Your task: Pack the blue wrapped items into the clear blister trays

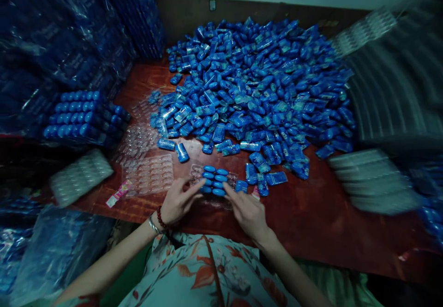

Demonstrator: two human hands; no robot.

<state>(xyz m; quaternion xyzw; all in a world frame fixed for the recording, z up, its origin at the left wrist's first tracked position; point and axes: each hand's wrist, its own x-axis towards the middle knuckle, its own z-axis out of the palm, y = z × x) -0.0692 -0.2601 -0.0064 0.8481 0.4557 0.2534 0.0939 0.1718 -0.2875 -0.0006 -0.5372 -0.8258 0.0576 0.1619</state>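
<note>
In front of my body, two short columns of small blue rounded packs [214, 180] stand side by side on a clear molded plastic tray [197, 171]. My left hand [180, 200] grips the left column from its side, index finger and thumb against the packs. From the right, my right hand [248, 209] closes on the other column, its fingertips at the lower packs. The two hands hold the group between them. Part of the tray is hidden beneath the packs and fingers. Several loose blue packs [261, 162] lie just beyond my right hand.
A large heap of blue packs [256, 85] covers the table's back. Clear trays [148, 175] lie left, near a pink-and-white strip [118, 193]. Stacked blue packs [74, 115] stand farther left. More tray stacks [374, 181] are at the right. The reddish-brown table [311, 224] has its front edge near me.
</note>
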